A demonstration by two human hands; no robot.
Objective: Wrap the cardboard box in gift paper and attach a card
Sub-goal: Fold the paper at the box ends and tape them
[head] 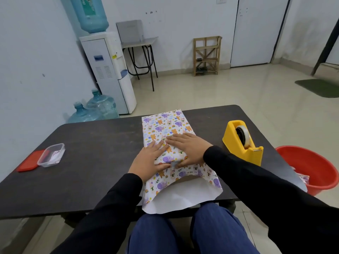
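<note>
A box covered in animal-print gift paper (166, 125) lies in the middle of the dark table (91, 143), its long side running away from me. My left hand (148, 160) presses flat on the near left part of the wrapped top, thumb at the near end. My right hand (189, 145) lies flat on the near right part, fingers pointing left across the paper seam. Loose paper hangs open toward me over the table edge, its white inside (176, 197) showing. The box itself is hidden under the paper.
A yellow tape dispenser (243, 142) stands to the right of the box. A clear plastic container (51, 154) and its red lid (32, 161) sit at the table's left. A red bucket (311, 169) with paper scraps stands on the floor at the right.
</note>
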